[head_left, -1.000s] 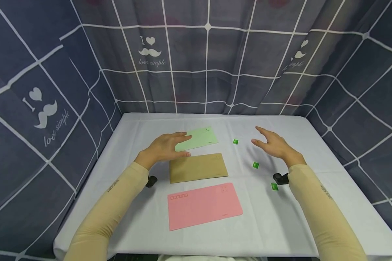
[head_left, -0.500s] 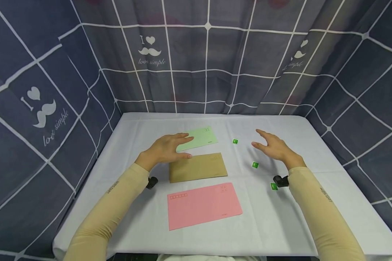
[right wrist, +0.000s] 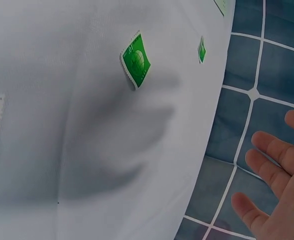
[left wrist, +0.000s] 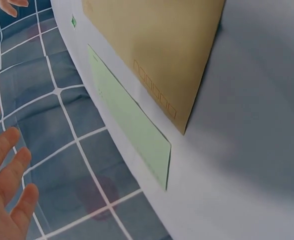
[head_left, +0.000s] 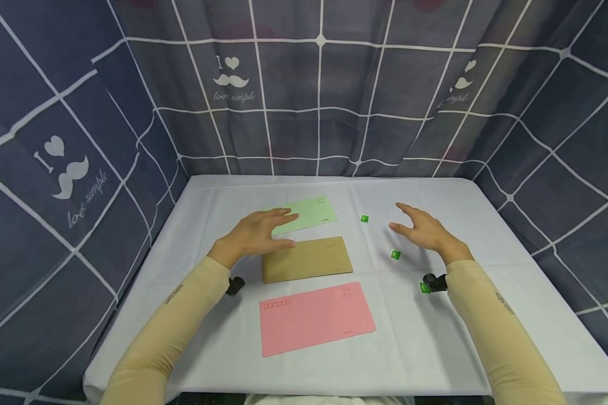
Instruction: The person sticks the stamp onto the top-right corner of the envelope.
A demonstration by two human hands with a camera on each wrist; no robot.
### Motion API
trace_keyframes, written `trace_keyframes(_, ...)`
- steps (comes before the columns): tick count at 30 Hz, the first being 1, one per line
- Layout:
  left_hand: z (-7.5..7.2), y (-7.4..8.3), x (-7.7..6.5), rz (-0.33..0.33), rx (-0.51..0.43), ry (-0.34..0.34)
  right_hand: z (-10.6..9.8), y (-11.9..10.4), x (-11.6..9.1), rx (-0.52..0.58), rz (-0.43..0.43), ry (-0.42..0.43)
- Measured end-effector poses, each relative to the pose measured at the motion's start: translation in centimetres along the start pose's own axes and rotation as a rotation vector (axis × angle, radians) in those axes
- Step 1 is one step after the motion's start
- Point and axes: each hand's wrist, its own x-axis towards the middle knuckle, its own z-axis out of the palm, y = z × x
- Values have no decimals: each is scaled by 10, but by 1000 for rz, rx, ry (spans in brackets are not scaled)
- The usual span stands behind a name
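Note:
Three envelopes lie on the white table [head_left: 208, 332]: a light green envelope [head_left: 309, 214] at the back, a brown envelope [head_left: 306, 259] in the middle, a pink envelope [head_left: 316, 318] at the front. My left hand [head_left: 257, 230] hovers open over the left ends of the green and brown ones, holding nothing. My right hand [head_left: 421, 229] hovers open above the table, between two small green stamps [head_left: 365, 219] [head_left: 395, 254]. A third stamp [head_left: 424, 287] lies by my right wrist. The right wrist view shows a stamp [right wrist: 136, 59] below the spread fingers [right wrist: 272, 165].
Dark blue checked curtains [head_left: 319, 90] close in the table at the back and both sides. The table's front edge [head_left: 284, 388] is near my body. A black wrist camera mount [head_left: 436, 281] sits under my right forearm.
Both hands have drifted slightly; the right hand sank a little toward the table. The envelopes and stamps stay where they were.

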Motion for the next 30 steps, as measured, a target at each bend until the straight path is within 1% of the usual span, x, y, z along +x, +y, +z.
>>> trace_keyframes(8,2,2,0,4,8,-3,2,4,-2,9,-5,9)
trace_keyframes(20,6,4,-5,-7,-16,-18,3,8,-4,29,-24,44)
trace_keyframes(30,6,8,-9,15,-21,-3,3,9,-5,27,-30,48)
